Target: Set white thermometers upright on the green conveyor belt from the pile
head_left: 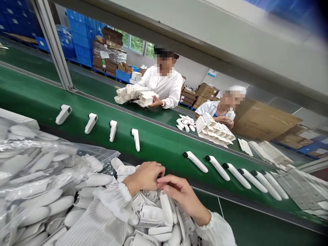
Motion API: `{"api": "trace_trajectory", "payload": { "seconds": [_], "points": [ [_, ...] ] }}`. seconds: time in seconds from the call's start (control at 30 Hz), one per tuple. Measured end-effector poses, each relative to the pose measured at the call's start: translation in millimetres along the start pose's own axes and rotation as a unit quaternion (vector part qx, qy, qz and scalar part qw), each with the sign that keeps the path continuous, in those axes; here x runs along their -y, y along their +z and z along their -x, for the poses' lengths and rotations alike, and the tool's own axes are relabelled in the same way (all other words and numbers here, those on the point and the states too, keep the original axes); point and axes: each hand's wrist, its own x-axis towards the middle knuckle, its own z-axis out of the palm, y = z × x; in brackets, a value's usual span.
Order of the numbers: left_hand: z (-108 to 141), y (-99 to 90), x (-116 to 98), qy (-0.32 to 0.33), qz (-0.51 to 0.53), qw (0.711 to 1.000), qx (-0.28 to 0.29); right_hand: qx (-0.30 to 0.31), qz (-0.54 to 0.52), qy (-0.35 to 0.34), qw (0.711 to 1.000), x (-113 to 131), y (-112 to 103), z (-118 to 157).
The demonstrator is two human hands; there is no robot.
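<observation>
My left hand is over the heap of white plastic covers, its fingers curled down; whatever lies in them is hidden. Close against it, my right hand has its fingertips near the left fingers, thumb bent inward above a white cover. Nothing can be made out between the two hands. Beyond them, on the green belt, lie white handheld devices with dark ends: several at the left, one of them nearest my left hand, and several at the right, such as this one.
A clear plastic bag of white covers fills the left. Across the belt, one person holds white boxes; another person sits beside a white divided carton and a pile of small white parts. A metal post stands at upper left.
</observation>
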Motion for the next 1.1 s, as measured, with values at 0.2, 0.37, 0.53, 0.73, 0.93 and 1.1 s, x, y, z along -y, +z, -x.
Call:
{"api": "trace_trajectory", "payload": {
  "seconds": [0.2,0.37,0.53,0.73,0.93,1.1],
  "points": [
    [-1,-2.9,0,-0.017,0.014,1.000,0.020,-0.161,0.015,-0.001,0.987,-7,-20,-9],
    [1,-4.9,-4,0.000,0.025,0.999,0.036,-0.246,-0.044,0.001,0.968,-30,-60,-21],
    [4,-5.0,-4,0.018,0.032,0.997,0.071,-0.209,0.131,0.004,0.969,-43,-86,-20],
    [3,-3.9,-2,0.015,0.028,0.996,0.078,0.030,0.345,-0.045,0.937,-35,-91,-11],
    [3,-5.6,-4,0.001,0.016,0.998,0.055,0.060,0.396,-0.020,0.916,-36,-95,1],
    [4,-9.7,-6,-0.016,0.017,0.999,0.036,0.060,0.446,-0.075,0.890,-45,-89,15]
  ]
}}
